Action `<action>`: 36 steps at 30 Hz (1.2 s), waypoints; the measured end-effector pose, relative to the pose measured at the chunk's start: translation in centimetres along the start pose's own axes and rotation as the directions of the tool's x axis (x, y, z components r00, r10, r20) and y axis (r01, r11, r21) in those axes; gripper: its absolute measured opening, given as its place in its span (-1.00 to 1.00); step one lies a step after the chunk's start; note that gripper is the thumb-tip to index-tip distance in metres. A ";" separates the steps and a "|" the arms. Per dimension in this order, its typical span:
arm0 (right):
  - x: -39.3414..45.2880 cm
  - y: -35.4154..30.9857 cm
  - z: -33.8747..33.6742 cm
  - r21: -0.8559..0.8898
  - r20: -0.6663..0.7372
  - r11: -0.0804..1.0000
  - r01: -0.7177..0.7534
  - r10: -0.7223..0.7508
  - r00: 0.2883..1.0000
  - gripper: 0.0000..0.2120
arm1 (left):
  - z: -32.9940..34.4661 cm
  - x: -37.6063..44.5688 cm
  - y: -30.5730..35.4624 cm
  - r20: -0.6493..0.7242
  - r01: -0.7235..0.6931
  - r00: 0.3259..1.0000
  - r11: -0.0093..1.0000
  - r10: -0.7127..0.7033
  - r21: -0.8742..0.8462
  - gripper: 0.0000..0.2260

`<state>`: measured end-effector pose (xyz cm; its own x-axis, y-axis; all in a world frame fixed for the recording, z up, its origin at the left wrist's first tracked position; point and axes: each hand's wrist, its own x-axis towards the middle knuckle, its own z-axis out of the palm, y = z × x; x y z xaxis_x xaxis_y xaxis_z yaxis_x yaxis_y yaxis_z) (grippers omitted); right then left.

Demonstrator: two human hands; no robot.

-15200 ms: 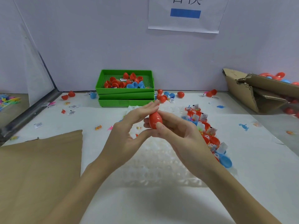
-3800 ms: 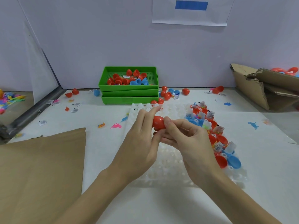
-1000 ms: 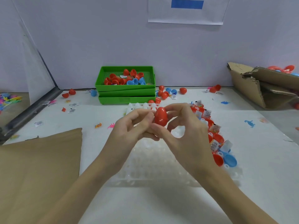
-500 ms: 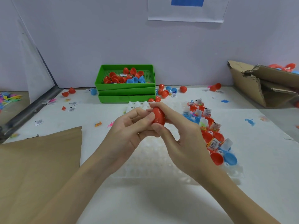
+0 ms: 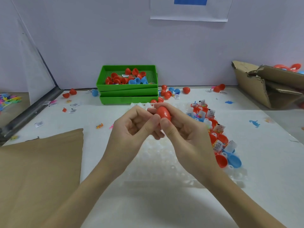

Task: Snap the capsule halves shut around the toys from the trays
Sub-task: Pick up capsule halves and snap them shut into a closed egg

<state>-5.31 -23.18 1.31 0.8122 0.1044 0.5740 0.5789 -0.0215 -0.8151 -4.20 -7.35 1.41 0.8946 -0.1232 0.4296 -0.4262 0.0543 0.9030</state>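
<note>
Both hands are pinching the red capsule [image 5: 163,114], left hand [image 5: 131,129] and right hand [image 5: 182,130] fingers curled round it, seemingly pressing its halves together.

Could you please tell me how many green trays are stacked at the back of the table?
3, in one stack against the back wall: the top tray holding red and blue capsule halves, the middle tray under it, and the bottom tray on the table. Only the lower two's front edges show.

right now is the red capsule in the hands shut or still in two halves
Shut, it seems: the red capsule shows as one whole egg between both hands, though fingers hide part.
</note>
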 end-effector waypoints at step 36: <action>1.3 1.0 -1.3 0.475 0.495 0.488 -0.733 0.540 0.681 -0.24 | -1.2 0.4 -0.5 -0.051 -0.209 0.963 0.851 0.265 0.481 -0.79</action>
<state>-3.55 -24.39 1.32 0.8293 0.5518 -0.0882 -0.3472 0.3852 -0.8550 -3.49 -6.22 1.11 0.7551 -0.0542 0.6534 -0.6148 -0.4047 0.6769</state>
